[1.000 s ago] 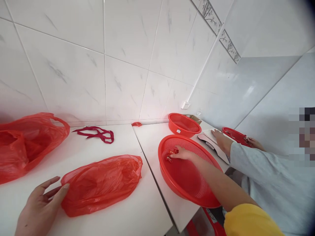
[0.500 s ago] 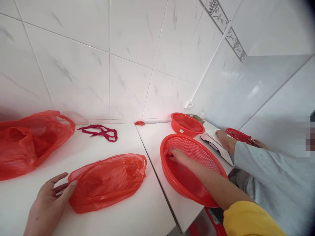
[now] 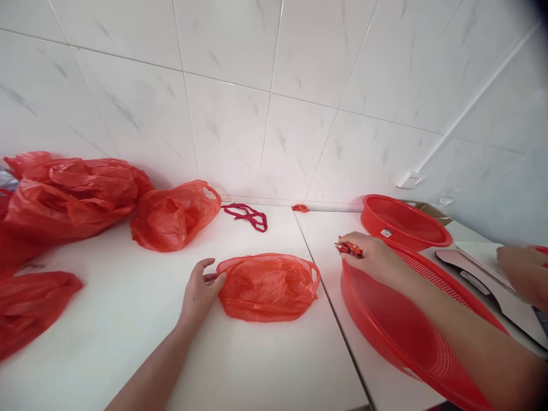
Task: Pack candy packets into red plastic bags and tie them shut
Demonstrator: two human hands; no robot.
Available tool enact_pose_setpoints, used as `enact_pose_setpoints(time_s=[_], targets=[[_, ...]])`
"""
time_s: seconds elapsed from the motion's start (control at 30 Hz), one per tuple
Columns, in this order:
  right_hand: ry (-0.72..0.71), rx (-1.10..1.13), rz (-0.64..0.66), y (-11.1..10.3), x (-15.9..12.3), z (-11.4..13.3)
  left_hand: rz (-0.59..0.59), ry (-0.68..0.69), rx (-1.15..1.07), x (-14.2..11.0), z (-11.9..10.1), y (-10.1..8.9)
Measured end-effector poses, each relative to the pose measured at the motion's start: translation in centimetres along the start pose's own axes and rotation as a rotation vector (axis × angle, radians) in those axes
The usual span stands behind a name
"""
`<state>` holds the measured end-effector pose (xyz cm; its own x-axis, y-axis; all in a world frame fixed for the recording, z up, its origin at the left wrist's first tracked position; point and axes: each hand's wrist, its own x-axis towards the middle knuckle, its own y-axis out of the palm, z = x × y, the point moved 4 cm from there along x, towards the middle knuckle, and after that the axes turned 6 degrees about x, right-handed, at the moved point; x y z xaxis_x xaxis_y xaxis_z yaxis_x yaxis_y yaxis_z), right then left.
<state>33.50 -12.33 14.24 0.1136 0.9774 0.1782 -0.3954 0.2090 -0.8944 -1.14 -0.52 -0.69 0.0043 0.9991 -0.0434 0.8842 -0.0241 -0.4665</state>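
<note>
My left hand (image 3: 202, 292) is at the left edge of a red plastic bag (image 3: 268, 288) lying on the white table with its mouth spread. Its fingers are apart, and the thumb touches the bag's rim. Over the left rim of a big red perforated basket (image 3: 398, 337), my right hand (image 3: 370, 254) is closed around small red-wrapped pieces (image 3: 350, 249). Their exact kind and number are hard to make out. The basket's bare inner wall shows beneath my right forearm.
More red plastic bags (image 3: 77, 197) are heaped on the left. A dark red strap (image 3: 248, 216) and a red scrap (image 3: 300, 208) lie near the tiled wall. Behind the big basket stands a smaller red basket (image 3: 406, 222). A co-worker's hand (image 3: 524, 274) is beside a flat scale (image 3: 483, 285).
My right hand has risen from inside the big basket to its left rim, holding the red pieces. The view has turned left, showing more bags. My left hand stays at the bag's edge.
</note>
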Motion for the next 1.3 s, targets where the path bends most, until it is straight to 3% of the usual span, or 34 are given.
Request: enact_pose_setpoints(time_s=[0.07,0.17,0.27,0.37,0.43,0.57,0.73,0.93,1.03,1.13,1.3], targets=[[-0.154,0.002,0.072,1.4,0.7,3.7,0.018,-0.001,-0.020,-0.1,0.1,0.0],[-0.329,-0.038,0.232,5.3,1.6,7.6,0.032,-0.003,-0.023,-0.2,0.0,-0.1],[-0.416,-0.086,0.334,9.2,2.4,9.4,0.032,-0.004,-0.011,-0.4,-0.2,-0.2],[-0.395,-0.095,0.410,11.3,3.0,9.7,0.028,0.002,-0.004,-0.4,-0.2,-0.3],[-0.356,-0.062,0.424,11.3,2.9,9.6,0.033,0.008,-0.020,-0.3,0.0,-0.2],[-0.260,-0.041,0.390,8.9,0.8,8.9,0.048,0.017,-0.052,0.0,0.3,0.1],[-0.162,-0.088,0.356,6.1,-4.8,6.7,0.055,0.015,-0.042,0.0,-0.1,0.1],[-0.135,-0.155,0.344,5.9,-10.4,2.4,0.040,0.002,0.009,-0.3,-0.3,-0.1],[-0.136,-0.213,0.304,5.9,-11.0,1.0,0.029,0.041,0.002,-0.2,-0.1,0.1],[-0.132,-0.200,0.221,6.1,-10.5,1.1,0.009,0.077,-0.055,0.0,0.2,0.0],[-0.054,-0.098,-0.134,7.5,-8.2,3.0,0.070,0.015,-0.055,0.1,0.4,-0.5]])
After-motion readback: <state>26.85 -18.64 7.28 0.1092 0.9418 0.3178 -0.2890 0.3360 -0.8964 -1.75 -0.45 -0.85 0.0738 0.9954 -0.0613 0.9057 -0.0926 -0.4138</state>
